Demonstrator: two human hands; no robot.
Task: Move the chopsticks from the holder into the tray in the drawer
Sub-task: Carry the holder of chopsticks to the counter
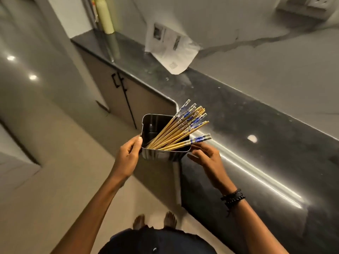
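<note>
Metal holder with chopsticks held at the counter corner.

The left hand [128, 158] grips the near-left corner of the holder [161, 154], thumb pressed on the rim. The right hand [207, 158] sits at the holder's right corner, fingers loosely curled beside it; whether it grips the wall cannot be told. The chopsticks [183, 127] stand inside the holder, fanned toward the right, their blue-patterned ends above the dark counter [256, 162]. A sheet of paper [170, 46] leans against the wall behind.
</note>
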